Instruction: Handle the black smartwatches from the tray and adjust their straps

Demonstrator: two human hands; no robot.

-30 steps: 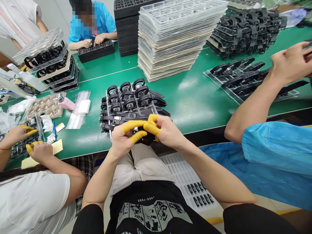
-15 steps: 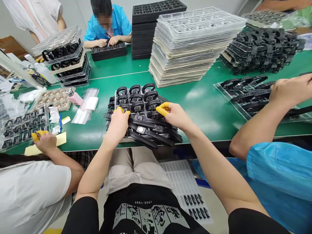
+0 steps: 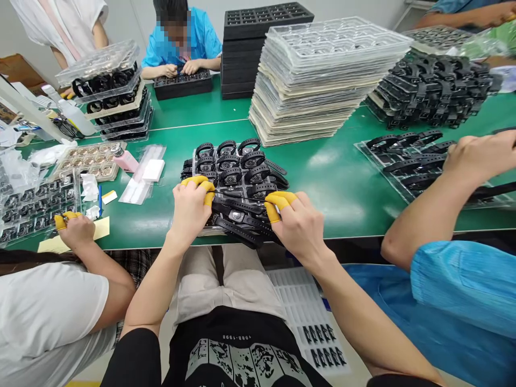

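Before me lies a clear tray of black smartwatches (image 3: 230,176), stacked over more watches. Those in the far rows have their straps curled into loops; those nearest me have straps lying out flat. My left hand (image 3: 191,208) is closed at the tray's left side, yellow finger cots on its fingertips, pinching one end of a black watch strap (image 3: 236,196). On the right, my right hand (image 3: 297,223), also in yellow finger cots, closes on the strap's other end. The fingertips partly cover the strap ends. A loose watch (image 3: 236,216) with its round sensor showing lies just nearer to me.
Behind the watches stands a tall stack of clear trays (image 3: 306,97), with black foam trays (image 3: 244,59) beside it. A co-worker's arm (image 3: 435,193) reaches over another watch tray (image 3: 387,161) at right. A pink bottle (image 3: 124,159) and a neighbour's hand (image 3: 76,230) are at left.
My right hand has moved down and nearer to me, its fingers now closed at the strap. My left hand has stayed nearly in place. The camera has shifted slightly.
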